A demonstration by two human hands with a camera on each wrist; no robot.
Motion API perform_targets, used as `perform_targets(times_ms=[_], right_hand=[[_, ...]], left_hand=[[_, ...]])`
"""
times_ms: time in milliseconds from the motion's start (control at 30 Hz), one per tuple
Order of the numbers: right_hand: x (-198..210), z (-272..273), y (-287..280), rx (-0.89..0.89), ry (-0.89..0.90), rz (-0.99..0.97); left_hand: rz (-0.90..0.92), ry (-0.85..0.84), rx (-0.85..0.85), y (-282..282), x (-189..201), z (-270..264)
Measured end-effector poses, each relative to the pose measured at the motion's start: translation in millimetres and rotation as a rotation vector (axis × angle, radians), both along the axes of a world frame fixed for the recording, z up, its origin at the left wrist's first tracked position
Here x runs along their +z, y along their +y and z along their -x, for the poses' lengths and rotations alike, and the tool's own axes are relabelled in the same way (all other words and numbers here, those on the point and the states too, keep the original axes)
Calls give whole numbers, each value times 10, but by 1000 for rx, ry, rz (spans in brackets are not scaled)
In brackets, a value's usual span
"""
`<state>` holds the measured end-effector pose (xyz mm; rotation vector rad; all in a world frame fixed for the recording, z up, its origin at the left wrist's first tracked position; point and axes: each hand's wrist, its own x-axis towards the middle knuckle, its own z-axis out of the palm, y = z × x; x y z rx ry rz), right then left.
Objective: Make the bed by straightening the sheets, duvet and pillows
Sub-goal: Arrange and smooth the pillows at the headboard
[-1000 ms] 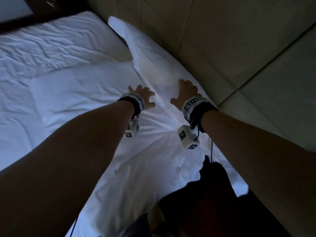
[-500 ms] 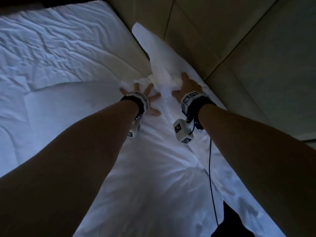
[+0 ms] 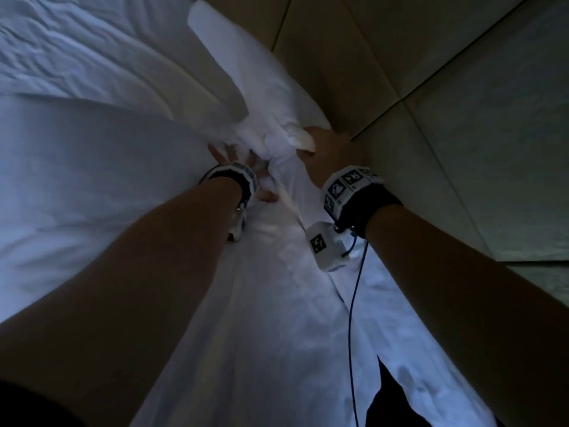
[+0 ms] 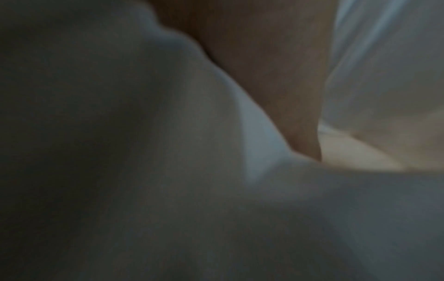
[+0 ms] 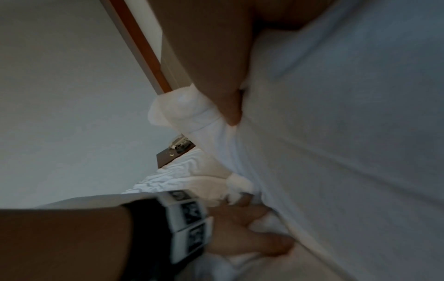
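On the bed, counts: two hands, one white duvet (image 3: 277, 303).
Left hand (image 3: 243, 167): grasps bunched duvet at its 12 o'clock.
Right hand (image 3: 331, 155): grasps the same bunch at its 10 o'clock.

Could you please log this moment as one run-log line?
stage: straightening | left hand: grips duvet | right hand: grips sheet edge

Dim room, tiled floor (image 3: 462, 134), plain wall (image 5: 60, 95).
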<state>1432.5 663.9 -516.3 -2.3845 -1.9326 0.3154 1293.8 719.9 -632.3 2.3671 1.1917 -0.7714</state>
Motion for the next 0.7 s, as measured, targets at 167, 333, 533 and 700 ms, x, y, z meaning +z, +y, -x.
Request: perform_targets(times_ms=[167, 333, 533, 700], right_hand=[[33, -13, -254, -148, 117, 160], [146, 52, -684, -171, 72, 264], [240, -59, -1418, -82, -128, 383], [117, -510, -1868, -48, -142, 314]], left_hand=[[27, -34, -38, -254, 160, 206], [120, -61, -40, -841, 473, 257], [224, -124, -60, -1614, 628, 148], [186, -148, -145, -2214, 423, -207]])
